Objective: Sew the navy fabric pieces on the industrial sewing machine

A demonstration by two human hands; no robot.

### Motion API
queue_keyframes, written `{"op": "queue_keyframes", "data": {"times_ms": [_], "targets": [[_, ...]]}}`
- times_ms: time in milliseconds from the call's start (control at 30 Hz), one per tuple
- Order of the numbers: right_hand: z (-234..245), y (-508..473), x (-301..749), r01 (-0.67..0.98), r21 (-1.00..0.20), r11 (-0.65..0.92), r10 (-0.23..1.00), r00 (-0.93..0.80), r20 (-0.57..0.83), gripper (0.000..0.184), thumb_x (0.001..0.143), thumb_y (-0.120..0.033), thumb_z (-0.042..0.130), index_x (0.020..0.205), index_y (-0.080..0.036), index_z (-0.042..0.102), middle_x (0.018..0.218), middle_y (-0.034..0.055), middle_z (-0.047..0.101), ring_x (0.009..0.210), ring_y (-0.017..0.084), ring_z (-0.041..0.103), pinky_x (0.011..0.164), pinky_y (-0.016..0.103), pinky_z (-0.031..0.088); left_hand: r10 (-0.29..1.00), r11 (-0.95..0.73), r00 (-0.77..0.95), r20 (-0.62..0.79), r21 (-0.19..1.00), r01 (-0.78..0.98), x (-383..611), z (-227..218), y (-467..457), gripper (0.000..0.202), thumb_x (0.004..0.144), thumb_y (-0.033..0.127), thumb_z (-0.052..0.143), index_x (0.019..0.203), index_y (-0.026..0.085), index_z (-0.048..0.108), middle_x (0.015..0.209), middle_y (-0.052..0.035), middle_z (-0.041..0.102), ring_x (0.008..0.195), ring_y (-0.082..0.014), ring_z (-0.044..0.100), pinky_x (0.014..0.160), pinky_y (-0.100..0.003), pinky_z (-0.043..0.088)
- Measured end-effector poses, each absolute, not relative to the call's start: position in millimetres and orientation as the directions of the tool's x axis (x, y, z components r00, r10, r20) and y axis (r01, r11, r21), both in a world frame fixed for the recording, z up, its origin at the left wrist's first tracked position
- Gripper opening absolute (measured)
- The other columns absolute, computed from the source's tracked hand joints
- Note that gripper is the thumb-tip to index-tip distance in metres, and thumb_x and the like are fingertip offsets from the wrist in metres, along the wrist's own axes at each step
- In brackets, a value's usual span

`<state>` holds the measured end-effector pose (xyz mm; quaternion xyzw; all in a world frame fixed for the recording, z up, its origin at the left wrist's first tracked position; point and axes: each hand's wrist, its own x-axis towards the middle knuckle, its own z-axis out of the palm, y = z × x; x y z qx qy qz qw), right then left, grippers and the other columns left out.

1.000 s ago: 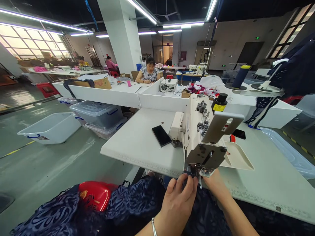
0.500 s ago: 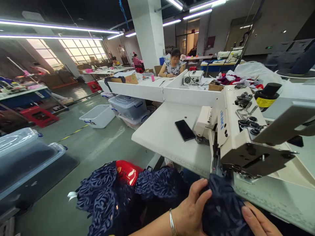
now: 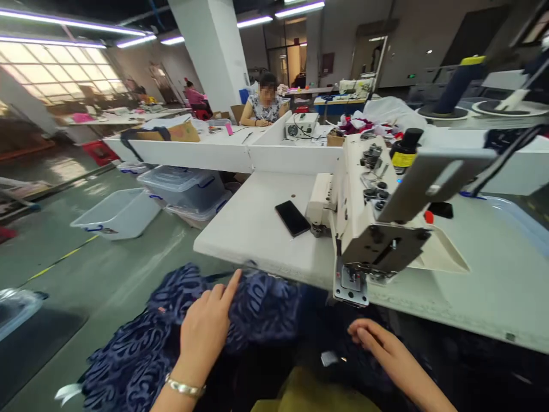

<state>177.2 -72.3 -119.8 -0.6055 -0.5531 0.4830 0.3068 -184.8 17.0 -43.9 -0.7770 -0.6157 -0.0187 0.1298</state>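
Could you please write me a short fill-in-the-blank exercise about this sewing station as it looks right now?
1. The left hand rests on the dark blue patterned ____.
2. The flat black phone lies on the white table, to the ____ of the cream sewing machine.
3. The left wrist wears a silver ____.

Missing words: fabric; left; bracelet

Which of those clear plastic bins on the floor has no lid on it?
The open bin, standing alone nearest the aisle. The stacked bins beside it, tucked against the white table, have lids with blue clips.
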Motion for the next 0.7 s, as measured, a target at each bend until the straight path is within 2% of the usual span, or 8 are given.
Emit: {"op": "queue_keyframes", "data": {"times_ms": [67, 133, 233, 367, 500, 600, 667, 700], "targets": [[-152.0, -69.7, 191.7, 0.614, -0.779, -0.129, 0.992, 0.07, -0.108, 0.04, 0.094, -0.049, 0.035, 0.099, -0.022, 0.065, 0.095, 0.0051, 0.072, 0.09, 0.022, 0.068, 0.082, 0.033, 0.054, 0.983, -0.181, 0.184, -0.016, -0.273, 0.945, -191.1, -80.4, 21.1, 0.067, 0.082, -0.002, 0.03, 0.147, 0.011, 0.025, 0.091, -0.0118, 0.06, 0.082, -0.0247, 0.059, 0.076, -0.036, 0.048], [-184.2, -72.9, 201.8, 0.69, -0.704, -0.169, 0.981, 0.186, -0.053, 0.043, 0.089, -0.05, 0.044, 0.107, -0.017, 0.065, 0.108, 0.0147, 0.069, 0.104, 0.032, 0.063, 0.091, 0.049, 0.048, 0.968, -0.153, 0.095, -0.232, -0.246, 0.957, -187.3, -125.5, 18.5, 0.064, 0.082, 0.0, 0.031, 0.146, 0.007, 0.026, 0.108, -0.0193, 0.059, 0.095, -0.0268, 0.061, 0.083, -0.038, 0.047], [-214.3, -81.8, 204.8, 0.734, -0.665, -0.135, 0.984, 0.18, 0.0, 0.037, 0.081, -0.046, 0.058, 0.104, -0.02, 0.07, 0.112, 0.015, 0.068, 0.107, 0.036, 0.06, 0.092, 0.054, 0.047, 0.925, -0.197, 0.118, -0.362, -0.191, 0.962, -176.1, -171.2, 10.8, 0.053, 0.079, 0.004, 0.043, 0.131, 0.013, 0.052, 0.133, -0.0199, 0.05, 0.112, -0.0278, 0.057, 0.092, -0.039, 0.045], [-211.8, -93.4, 204.8, 0.757, -0.651, -0.05, 0.989, 0.13, 0.075, 0.027, 0.089, -0.038, 0.05, 0.097, -0.026, 0.073, 0.105, 0.0093, 0.071, 0.099, 0.029, 0.064, 0.091, 0.049, 0.049, 0.904, -0.252, 0.197, -0.38, -0.101, 0.962, -164.4, -156.4, 11.9, 0.048, 0.072, 0.001, 0.052, 0.119, 0.009, 0.06, 0.133, -0.0236, 0.05, 0.122, -0.0344, 0.05, 0.1, -0.047, 0.037], [-185.9, -107.0, 207.9, 0.735, -0.678, 0.02, 0.995, 0.051, 0.084, 0.029, 0.093, -0.036, 0.047, 0.111, -0.031, 0.069, 0.11, 0.0044, 0.072, 0.104, 0.024, 0.065, 0.093, 0.042, 0.052, 0.843, -0.362, 0.389, -0.37, 0.144, 0.921, -130.0, -108.2, 17.9, 0.021, 0.086, 0.016, 0.048, 0.094, 0.012, 0.067, 0.097, -0.0163, 0.067, 0.097, -0.0301, 0.064, 0.09, -0.045, 0.044], [-167.1, -116.9, 204.9, 0.703, -0.708, 0.063, 0.998, -0.04, 0.049, 0.03, 0.094, -0.035, 0.047, 0.119, -0.035, 0.064, 0.118, 0.0019, 0.069, 0.111, 0.022, 0.062, 0.097, 0.04, 0.05, 0.756, -0.461, 0.593, -0.279, 0.416, 0.784, -78.7, -99.4, 14.1, 0.038, 0.098, 0.025, 0.026, 0.116, 0.019, 0.059, 0.116, -0.0095, 0.062, 0.108, -0.0182, 0.057, 0.096, -0.033, 0.041], [-156.1, -121.9, 201.3, 0.688, -0.722, 0.076, 0.997, -0.054, 0.053, 0.031, 0.094, -0.035, 0.047, 0.12, -0.038, 0.062, 0.122, 0.0008, 0.067, 0.114, 0.022, 0.06, 0.098, 0.04, 0.05, 0.692, -0.479, 0.678, -0.246, 0.547, 0.687, -43.5, -110.4, 6.9, 0.04, 0.097, 0.028, 0.03, 0.13, 0.016, 0.048, 0.128, -0.012, 0.055, 0.117, -0.019, 0.051, 0.096, -0.033, 0.041], [-150.5, -124.0, 199.8, 0.68, -0.728, 0.081, 0.997, -0.057, 0.058, 0.031, 0.093, -0.035, 0.047, 0.12, -0.039, 0.062, 0.121, 0.0004, 0.068, 0.114, 0.022, 0.061, 0.097, 0.039, 0.05, 0.658, -0.47, 0.709, -0.254, 0.598, 0.65, -28.8, -118.4, 2.6, 0.039, 0.095, 0.03, 0.035, 0.126, 0.014, 0.052, 0.122, -0.0127, 0.058, 0.112, -0.0209, 0.053, 0.091, -0.033, 0.044]]}}
